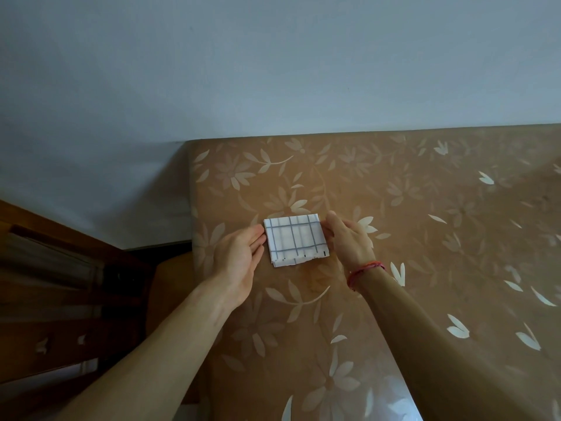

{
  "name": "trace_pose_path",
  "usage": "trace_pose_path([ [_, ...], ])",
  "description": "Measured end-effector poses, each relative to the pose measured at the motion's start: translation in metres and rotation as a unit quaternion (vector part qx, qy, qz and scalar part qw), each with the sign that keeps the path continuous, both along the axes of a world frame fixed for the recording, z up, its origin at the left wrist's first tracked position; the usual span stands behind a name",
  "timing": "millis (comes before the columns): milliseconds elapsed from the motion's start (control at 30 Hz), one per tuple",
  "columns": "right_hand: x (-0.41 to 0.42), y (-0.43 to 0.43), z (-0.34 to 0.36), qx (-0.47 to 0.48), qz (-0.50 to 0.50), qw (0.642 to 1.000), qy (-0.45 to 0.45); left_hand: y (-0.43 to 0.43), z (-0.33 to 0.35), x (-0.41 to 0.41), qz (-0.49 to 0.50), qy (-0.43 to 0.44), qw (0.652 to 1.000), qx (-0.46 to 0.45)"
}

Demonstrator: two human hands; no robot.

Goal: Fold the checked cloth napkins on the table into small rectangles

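Observation:
A white napkin with grey checks (294, 240) lies folded into a small rectangle on the table (425, 226), which wears a brown floral cover. My left hand (238, 262) is flat with straight fingers, its fingertips touching the napkin's left edge. On the other side, my right hand (349, 238) touches the right edge with straight fingers; a red thread band circles that wrist. The napkin's layered edges show at its near side.
The table's left edge runs close to the napkin, with dark wooden furniture (60, 284) below it on the left. A pale wall (273, 71) stands behind the table's far edge. The table cover stretches wide to the right.

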State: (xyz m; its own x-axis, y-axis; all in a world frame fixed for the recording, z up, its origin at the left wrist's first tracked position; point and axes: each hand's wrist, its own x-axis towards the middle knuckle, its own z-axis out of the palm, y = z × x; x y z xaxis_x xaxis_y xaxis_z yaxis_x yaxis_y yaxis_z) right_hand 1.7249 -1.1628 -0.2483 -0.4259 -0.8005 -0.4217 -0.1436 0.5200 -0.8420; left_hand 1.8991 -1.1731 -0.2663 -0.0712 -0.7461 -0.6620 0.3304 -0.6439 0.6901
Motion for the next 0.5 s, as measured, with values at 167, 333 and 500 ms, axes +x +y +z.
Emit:
trace_pose_path([
  [167, -0.002, 0.016, 0.009, -0.027, 0.030, 0.999, 0.011, 0.008, 0.015, 0.010, -0.039, -0.058, 0.997, -0.043],
  [333, -0.002, 0.051, 0.027, 0.004, 0.058, 0.996, 0.062, 0.026, 0.030, 0.024, -0.128, -0.195, 0.963, -0.134],
  [500, 0.005, 0.095, 0.058, 0.002, 0.079, 0.986, 0.147, 0.057, 0.064, 0.034, -0.203, -0.316, 0.894, -0.244],
])
